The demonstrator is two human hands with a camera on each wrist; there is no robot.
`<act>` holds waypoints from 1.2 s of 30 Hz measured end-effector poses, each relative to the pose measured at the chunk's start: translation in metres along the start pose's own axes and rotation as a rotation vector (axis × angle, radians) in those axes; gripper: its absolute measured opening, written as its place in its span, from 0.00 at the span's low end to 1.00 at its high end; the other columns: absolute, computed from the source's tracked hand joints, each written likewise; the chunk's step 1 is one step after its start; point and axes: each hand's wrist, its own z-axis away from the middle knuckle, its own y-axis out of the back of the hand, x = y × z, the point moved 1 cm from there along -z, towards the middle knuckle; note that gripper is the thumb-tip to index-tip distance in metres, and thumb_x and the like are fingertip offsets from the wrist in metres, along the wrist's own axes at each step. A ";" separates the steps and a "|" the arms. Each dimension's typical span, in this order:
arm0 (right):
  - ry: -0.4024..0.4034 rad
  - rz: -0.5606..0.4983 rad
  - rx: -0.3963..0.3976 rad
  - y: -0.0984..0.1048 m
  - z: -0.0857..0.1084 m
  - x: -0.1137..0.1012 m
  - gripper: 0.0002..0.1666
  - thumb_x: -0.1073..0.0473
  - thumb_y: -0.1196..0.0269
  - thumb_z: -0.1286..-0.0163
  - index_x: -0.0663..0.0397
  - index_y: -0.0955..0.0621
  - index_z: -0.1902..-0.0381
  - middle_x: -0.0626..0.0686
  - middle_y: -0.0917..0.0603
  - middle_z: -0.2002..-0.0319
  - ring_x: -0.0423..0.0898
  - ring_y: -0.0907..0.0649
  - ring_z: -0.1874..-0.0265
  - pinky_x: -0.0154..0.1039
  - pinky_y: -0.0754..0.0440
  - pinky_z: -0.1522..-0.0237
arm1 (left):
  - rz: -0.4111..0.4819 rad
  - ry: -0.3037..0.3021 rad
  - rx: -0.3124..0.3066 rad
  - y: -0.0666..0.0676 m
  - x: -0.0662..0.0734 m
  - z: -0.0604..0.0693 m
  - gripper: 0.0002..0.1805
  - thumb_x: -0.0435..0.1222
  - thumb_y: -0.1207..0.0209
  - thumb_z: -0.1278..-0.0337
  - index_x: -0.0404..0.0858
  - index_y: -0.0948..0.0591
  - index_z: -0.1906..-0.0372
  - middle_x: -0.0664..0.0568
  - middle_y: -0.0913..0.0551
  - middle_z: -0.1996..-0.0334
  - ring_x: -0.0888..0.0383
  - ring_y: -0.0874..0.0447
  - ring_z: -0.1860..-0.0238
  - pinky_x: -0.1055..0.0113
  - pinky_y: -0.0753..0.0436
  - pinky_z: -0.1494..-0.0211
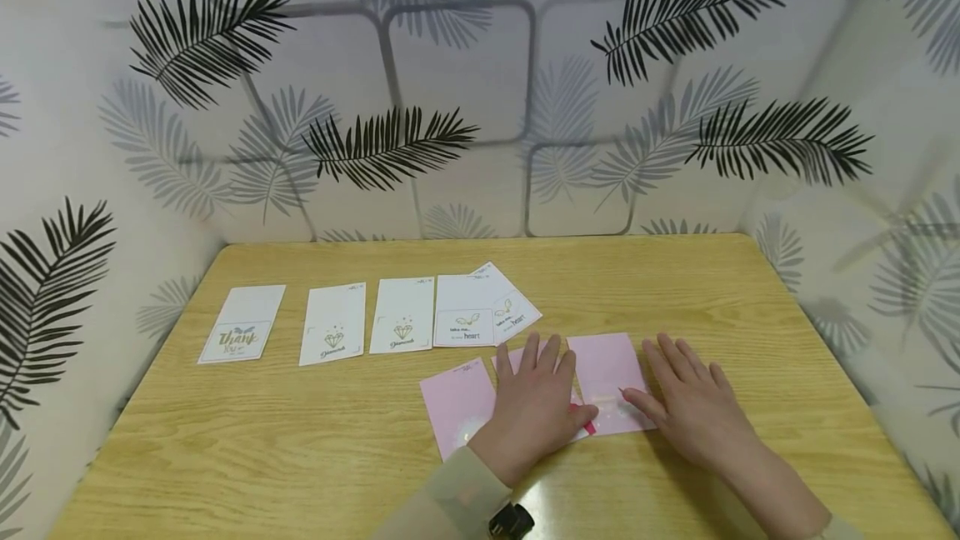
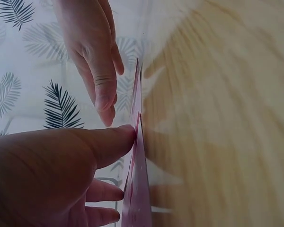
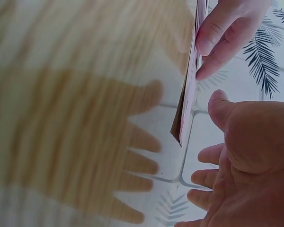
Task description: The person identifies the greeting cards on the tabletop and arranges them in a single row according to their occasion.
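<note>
Three pink cards lie at the front right of the table in the head view. Over the middle pink card (image 1: 516, 356) my left hand (image 1: 528, 407) rests with straight fingers, its thumb by a red piece (image 1: 587, 422) at the card's lower edge. The left pink card (image 1: 456, 398) is partly covered by that hand and tilted. Beside the right pink card (image 1: 606, 365) is my right hand (image 1: 697, 411), fingers extended and thumb above the card's edge. In the right wrist view, this hand (image 3: 260, 146) hovers apart from the tabletop, holding nothing.
Behind and left stand white cards in a row: a "Thank you" card (image 1: 242, 327), two diamond cards (image 1: 333, 319), and a heart card (image 1: 463, 298) overlapping another heart card (image 1: 517, 315). The wooden table (image 1: 262, 440) meets leaf-patterned walls (image 1: 465, 82) at the back and sides.
</note>
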 end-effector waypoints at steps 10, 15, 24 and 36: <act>0.017 0.010 0.005 -0.002 0.001 0.000 0.44 0.37 0.37 0.17 0.66 0.27 0.21 0.72 0.34 0.19 0.74 0.36 0.20 0.81 0.40 0.28 | -0.013 0.007 -0.010 -0.002 0.002 -0.002 0.45 0.68 0.36 0.30 0.47 0.25 0.18 0.48 0.34 0.15 0.43 0.44 0.13 0.29 0.43 0.19; 0.026 0.010 -0.003 -0.002 0.001 0.000 0.42 0.38 0.36 0.17 0.67 0.24 0.23 0.73 0.33 0.19 0.74 0.36 0.20 0.81 0.39 0.28 | -0.021 0.004 0.000 -0.002 0.002 -0.002 0.45 0.68 0.36 0.30 0.46 0.25 0.19 0.48 0.33 0.16 0.42 0.43 0.14 0.29 0.42 0.19; 0.047 0.015 0.012 -0.004 0.001 0.001 0.39 0.39 0.35 0.18 0.67 0.20 0.27 0.73 0.31 0.21 0.75 0.34 0.21 0.81 0.36 0.29 | -0.019 0.007 0.005 -0.003 0.001 -0.001 0.45 0.68 0.36 0.29 0.46 0.25 0.19 0.48 0.33 0.16 0.43 0.43 0.14 0.29 0.42 0.19; 0.050 -0.037 0.016 -0.003 0.001 0.000 0.38 0.42 0.33 0.19 0.70 0.20 0.29 0.75 0.29 0.24 0.79 0.33 0.23 0.78 0.34 0.28 | -0.011 0.002 0.016 -0.001 0.002 0.001 0.44 0.66 0.36 0.29 0.45 0.25 0.19 0.47 0.32 0.17 0.43 0.40 0.15 0.30 0.40 0.20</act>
